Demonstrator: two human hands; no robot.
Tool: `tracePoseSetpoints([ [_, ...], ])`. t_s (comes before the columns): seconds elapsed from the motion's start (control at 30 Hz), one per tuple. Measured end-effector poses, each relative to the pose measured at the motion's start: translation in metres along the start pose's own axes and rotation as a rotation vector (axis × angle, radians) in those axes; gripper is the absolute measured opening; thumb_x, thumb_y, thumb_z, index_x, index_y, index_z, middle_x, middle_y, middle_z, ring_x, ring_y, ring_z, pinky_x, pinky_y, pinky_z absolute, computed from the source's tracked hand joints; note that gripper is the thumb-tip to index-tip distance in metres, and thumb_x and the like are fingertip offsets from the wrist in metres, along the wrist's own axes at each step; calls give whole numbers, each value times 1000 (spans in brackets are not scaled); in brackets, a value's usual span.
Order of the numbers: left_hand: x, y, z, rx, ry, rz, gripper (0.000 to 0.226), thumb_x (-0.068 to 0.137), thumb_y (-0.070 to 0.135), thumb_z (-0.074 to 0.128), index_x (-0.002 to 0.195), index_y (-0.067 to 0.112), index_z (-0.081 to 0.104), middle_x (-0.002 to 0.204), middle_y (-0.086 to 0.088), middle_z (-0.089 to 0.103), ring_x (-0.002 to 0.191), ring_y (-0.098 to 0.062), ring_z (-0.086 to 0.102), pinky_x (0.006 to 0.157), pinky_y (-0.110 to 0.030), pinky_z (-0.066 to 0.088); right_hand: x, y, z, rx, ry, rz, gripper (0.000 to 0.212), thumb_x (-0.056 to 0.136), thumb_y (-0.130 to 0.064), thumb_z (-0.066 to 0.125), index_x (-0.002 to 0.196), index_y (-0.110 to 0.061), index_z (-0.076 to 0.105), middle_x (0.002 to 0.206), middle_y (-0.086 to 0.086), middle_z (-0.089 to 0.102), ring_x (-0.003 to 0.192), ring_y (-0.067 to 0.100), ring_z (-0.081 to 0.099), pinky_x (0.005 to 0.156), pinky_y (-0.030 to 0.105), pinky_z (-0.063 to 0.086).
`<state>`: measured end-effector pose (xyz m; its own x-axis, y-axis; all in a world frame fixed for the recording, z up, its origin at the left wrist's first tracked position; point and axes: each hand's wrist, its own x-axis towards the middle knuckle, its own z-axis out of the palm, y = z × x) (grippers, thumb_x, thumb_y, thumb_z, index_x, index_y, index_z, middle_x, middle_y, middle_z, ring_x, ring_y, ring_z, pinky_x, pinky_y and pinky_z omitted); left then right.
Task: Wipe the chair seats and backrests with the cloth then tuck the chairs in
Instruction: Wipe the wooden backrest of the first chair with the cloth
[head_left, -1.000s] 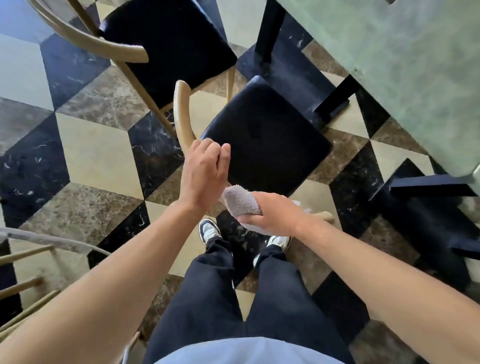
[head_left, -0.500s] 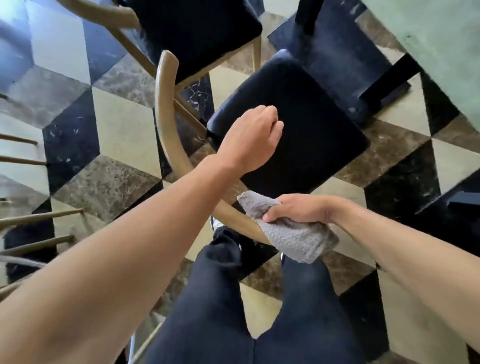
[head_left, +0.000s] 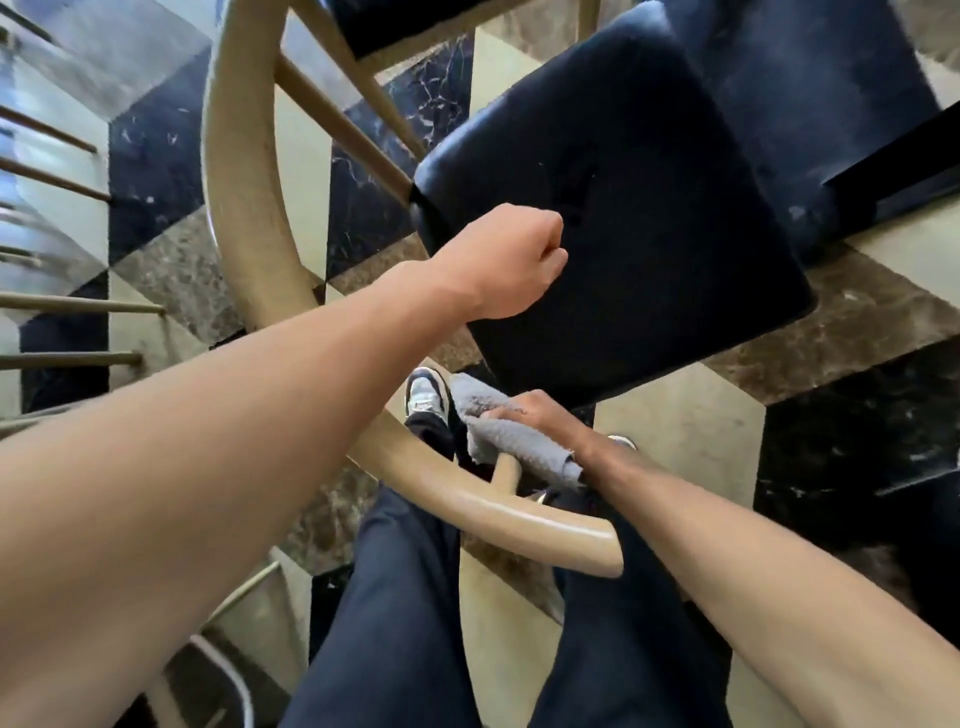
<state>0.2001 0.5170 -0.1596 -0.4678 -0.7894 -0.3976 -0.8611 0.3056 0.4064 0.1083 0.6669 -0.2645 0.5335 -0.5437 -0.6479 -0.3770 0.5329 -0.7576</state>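
Over on the far left, the thin spindles of another chair (head_left: 62, 304) poke in, blurred, above the patterned marble floor (head_left: 171, 270). Next comes the curved wooden backrest rail (head_left: 244, 208), sweeping from the top of the view down and round to its blunt end just in front of the person's dark trousers (head_left: 410, 623). Across that rail reaches the left forearm, and the left hand (head_left: 511, 260) is curled into a loose fist with nothing in it, hovering over the near-left corner of the black padded seat (head_left: 623, 218); whether it touches the cushion is hard to say. Below it, a white and dark shoe (head_left: 426, 397) peeks out between rail and seat. Just right of the shoe, there's the grey cloth (head_left: 511, 444), wrapped around a wooden upright under the rail, and the right hand (head_left: 545, 421) has its fingers closed around the cloth, pressing it onto that post at the seat's rear edge. Further right, the floor tiles carry on, and at the top right a dark table base (head_left: 883, 171) cuts in beyond the seat.
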Motion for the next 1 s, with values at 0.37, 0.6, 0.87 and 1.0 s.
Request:
tracePoseSetpoints([
  [0.37, 5, -26, -14, 78, -137, -143, 20, 99, 30, 49, 98, 14, 61, 91, 0, 59, 82, -22, 54, 66, -31, 36, 9, -5, 5, -14, -64, 161, 37, 94, -38, 63, 63, -18, 63, 69, 0, 59, 77, 20, 56, 70, 35, 43],
  [0.6, 12, -19, -14, 30, -244, -196, 30, 99, 32, 48, 90, 9, 66, 80, -4, 64, 76, -25, 60, 59, -31, 39, -81, -61, 1, 264, -247, -53, 30, 79, -48, 55, 53, -34, 51, 54, -20, 45, 53, -2, 41, 54, 12, 32],
  [0.87, 12, -31, -14, 34, -255, -215, 25, 97, 31, 49, 96, 13, 67, 85, -3, 65, 76, -22, 60, 61, -30, 42, 16, 9, 4, 63, 3, 192, 36, 93, -38, 62, 73, -8, 66, 73, 3, 59, 79, 16, 56, 70, 36, 46],
  [1.0, 4, -40, -16, 127, -351, -214, 26, 97, 29, 49, 94, 12, 67, 85, -6, 68, 73, -22, 61, 61, -31, 46, 36, 18, 0, -93, -42, 367, 43, 95, -49, 53, 99, -10, 70, 98, 10, 68, 92, 24, 60, 75, 30, 44],
])
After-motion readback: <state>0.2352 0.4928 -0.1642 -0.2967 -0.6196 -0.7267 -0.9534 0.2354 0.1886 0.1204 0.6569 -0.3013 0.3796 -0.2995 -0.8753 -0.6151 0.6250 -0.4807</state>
